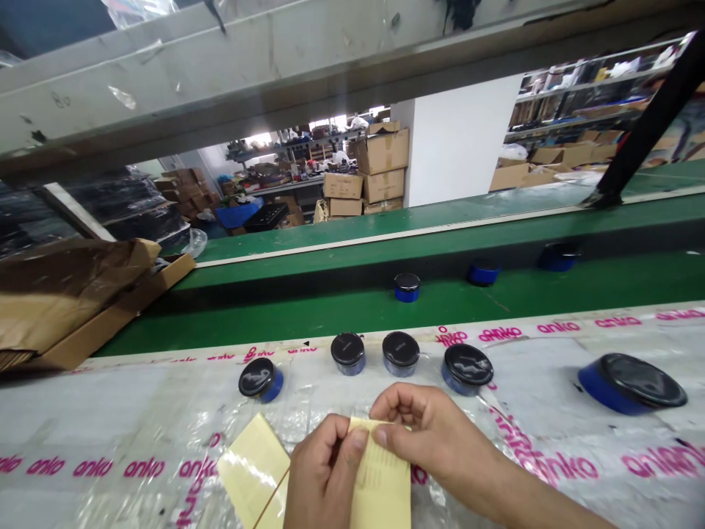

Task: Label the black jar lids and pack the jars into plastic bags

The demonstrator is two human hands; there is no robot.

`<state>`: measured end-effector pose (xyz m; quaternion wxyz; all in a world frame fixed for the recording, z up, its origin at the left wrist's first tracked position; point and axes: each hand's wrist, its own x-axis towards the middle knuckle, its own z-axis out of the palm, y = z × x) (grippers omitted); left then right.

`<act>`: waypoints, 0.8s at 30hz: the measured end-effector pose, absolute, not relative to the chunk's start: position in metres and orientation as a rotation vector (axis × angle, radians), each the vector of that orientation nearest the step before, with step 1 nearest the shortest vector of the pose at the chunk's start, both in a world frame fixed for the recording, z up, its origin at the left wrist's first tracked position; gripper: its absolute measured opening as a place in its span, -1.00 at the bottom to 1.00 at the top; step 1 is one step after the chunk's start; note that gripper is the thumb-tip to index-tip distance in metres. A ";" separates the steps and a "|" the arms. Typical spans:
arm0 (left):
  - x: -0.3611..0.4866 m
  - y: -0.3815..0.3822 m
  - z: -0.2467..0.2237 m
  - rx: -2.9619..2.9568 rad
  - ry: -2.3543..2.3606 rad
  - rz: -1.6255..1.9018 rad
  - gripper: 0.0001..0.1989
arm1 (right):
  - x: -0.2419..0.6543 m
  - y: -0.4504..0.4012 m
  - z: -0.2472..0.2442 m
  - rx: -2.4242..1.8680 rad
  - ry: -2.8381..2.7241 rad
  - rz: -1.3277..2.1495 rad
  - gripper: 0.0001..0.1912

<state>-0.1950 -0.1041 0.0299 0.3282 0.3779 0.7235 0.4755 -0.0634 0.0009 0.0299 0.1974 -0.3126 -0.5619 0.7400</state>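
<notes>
My left hand point(324, 474) pinches the upper left edge of a yellow paper sheet point(385, 496) with faint printing, thumb on top. My right hand point(427, 426) is closed at the same sheet's top edge, its thumb on the paper and its fingers curled behind. To the left of my left hand lies a stack of yellow paper point(253, 463) with a brown band across it. Just beyond my hands, round blue containers with black lids stand on the plastic-covered table, among them one container point(401, 353) and another container point(468, 367).
A larger-looking blue container point(631, 383) stands at the right. Several more, including one container point(407, 288), sit on the green conveyor belt point(308, 312). An open cardboard box point(93, 323) is at the left. A grey beam point(275, 66) crosses overhead; a black post point(647, 125) rises at right.
</notes>
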 end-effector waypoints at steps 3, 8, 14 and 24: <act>-0.196 -0.104 0.029 1.017 1.893 1.245 -0.55 | -0.064 0.001 0.031 -0.871 -1.564 2.073 -0.91; -0.197 -0.105 0.025 1.062 1.874 1.245 -0.56 | -0.065 0.005 0.033 -0.878 -1.565 2.066 -0.88; -0.197 -0.105 0.022 1.158 1.896 1.244 -0.57 | -0.060 0.006 0.035 -0.819 -1.676 2.079 -0.90; -0.195 -0.103 0.023 1.155 1.927 1.274 -0.59 | -0.059 0.009 0.033 -0.809 -1.710 2.052 -0.82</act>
